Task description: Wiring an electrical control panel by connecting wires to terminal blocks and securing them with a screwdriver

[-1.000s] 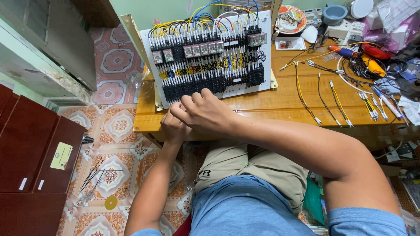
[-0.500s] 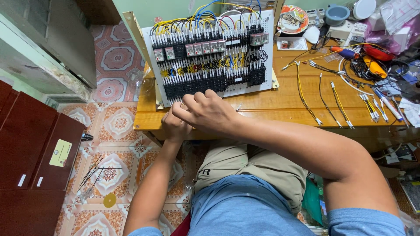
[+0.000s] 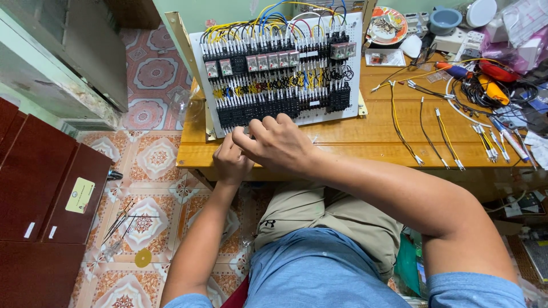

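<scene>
Hands meet at the desk's [image 3: 365, 140] front edge: right hand [image 3: 279, 145], fingers curled, touches the control panel's [image 3: 279, 74] bottom terminal row; left hand [image 3: 228, 162] is bunched beneath it, grip hidden. Crowded wiring [image 3: 274, 23] risks a snagged or misplaced lead; loose ferruled wires [image 3: 439, 128] could be brushed off.

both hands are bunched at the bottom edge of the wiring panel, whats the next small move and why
Probably ease the right hand up to the lower row of black terminal blocks. Both it and the left hand sit at the panel's bottom-left edge, fingertips just under that row; what they pinch is hidden.
</scene>
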